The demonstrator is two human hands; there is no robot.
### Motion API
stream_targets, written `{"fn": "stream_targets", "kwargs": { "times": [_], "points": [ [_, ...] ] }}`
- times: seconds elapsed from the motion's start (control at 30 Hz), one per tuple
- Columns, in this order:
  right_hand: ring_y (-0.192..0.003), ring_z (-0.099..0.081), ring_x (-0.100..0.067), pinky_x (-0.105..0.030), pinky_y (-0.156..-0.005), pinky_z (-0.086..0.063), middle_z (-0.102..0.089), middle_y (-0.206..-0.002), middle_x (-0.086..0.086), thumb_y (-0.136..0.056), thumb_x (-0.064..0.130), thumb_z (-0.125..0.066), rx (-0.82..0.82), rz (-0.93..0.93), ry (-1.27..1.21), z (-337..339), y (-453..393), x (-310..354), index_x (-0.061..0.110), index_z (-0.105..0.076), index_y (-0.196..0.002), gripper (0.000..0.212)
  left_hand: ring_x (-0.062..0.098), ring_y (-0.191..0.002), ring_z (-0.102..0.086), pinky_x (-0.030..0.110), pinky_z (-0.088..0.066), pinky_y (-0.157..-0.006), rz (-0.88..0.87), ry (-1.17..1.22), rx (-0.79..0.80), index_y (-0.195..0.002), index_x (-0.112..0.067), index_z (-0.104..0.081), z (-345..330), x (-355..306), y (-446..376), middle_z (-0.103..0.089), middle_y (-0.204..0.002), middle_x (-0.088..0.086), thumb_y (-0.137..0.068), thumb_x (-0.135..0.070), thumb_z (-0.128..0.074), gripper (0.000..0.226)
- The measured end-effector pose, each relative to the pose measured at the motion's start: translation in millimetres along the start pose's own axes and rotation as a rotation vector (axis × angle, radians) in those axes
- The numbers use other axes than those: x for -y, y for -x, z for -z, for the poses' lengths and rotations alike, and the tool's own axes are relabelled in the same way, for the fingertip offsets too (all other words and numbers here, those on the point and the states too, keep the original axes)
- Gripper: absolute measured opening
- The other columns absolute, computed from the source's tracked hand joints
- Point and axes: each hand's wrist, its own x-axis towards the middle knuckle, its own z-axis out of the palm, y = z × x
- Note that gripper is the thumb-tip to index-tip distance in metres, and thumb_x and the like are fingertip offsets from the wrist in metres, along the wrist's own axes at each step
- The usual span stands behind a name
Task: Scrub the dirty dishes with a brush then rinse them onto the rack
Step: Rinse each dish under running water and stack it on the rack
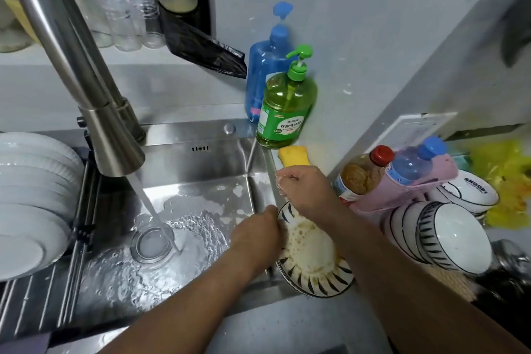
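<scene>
At nine o'clock the rack (43, 290) already carries white plates (34, 195); rinse water runs from the faucet (115, 149) into the sink (198, 164). The left hand (255, 234) grips the rim of the sudsy patterned plate (313, 273) at five o'clock, so keep it tilted and steady. The right hand (304, 192) is curled round a yellow sponge (293, 156) rather than a brush; work suds out to the rim.

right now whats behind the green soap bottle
A blue pump bottle stands behind the green bottle, against the wall. Its lower right part is covered by the green one, so what stands there cannot be seen.
</scene>
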Motion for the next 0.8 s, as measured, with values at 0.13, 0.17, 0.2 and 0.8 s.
{"fn": "stream_targets", "kwargs": {
  "times": [0.13, 0.17, 0.2, 0.8],
  "points": [
    [-0.097, -0.067, -0.019, -0.034, -0.093, -0.055, -0.073, -0.1, -0.006, -0.097, 0.017, -0.061, 0.001, -0.005, -0.021, 1.7, -1.7, 9.1, 0.008, -0.073, -0.118, 0.026, 0.037, -0.094, -0.066, 0.035, -0.04, -0.068, -0.059, 0.095, -0.029, -0.099, -0.017, -0.043, 8.1, -0.8, 3.7, -0.07, -0.102, 0.016, -0.107, -0.03, -0.037, 0.016],
    [-0.095, -0.065, -0.018, -0.034, -0.093, -0.054, -0.071, -0.096, -0.004, -0.097, 0.016, -0.06, 0.004, -0.005, -0.023, 1.2, -1.4, 11.7, 0.008, -0.073, -0.118, 0.026, 0.038, -0.092, -0.065, 0.036, -0.04, -0.067, -0.081, 0.139, -0.043, -0.096, -0.017, -0.041, 9.5, -0.5, 4.0, -0.07, -0.1, 0.017, -0.106, -0.029, -0.039, 0.015],
    [-0.093, -0.064, -0.016, -0.032, -0.09, -0.054, -0.069, -0.093, -0.001, -0.097, 0.015, -0.06, 0.007, 0.0, -0.014, 0.5, -0.7, 14.9, 0.009, -0.073, -0.118, 0.026, 0.038, -0.089, -0.065, 0.036, -0.04, -0.065, -0.102, 0.188, -0.056, -0.095, -0.016, -0.04, 10.9, 0.6, 4.5, -0.069, -0.097, 0.017, -0.106, -0.027, -0.04, 0.015],
    [-0.087, -0.072, -0.014, -0.042, -0.082, -0.062, -0.076, -0.097, 0.003, -0.097, 0.021, -0.062, 0.128, 0.089, -0.065, -80.6, 5.6, 83.5, 0.018, -0.074, -0.114, 0.021, 0.036, -0.075, -0.076, 0.048, -0.065, -0.065, 0.452, 1.276, -0.304, -0.101, -0.001, -0.048, 58.1, 132.2, 52.1, -0.067, -0.109, 0.025, -0.098, -0.002, -0.06, 0.013]
  ]
}}
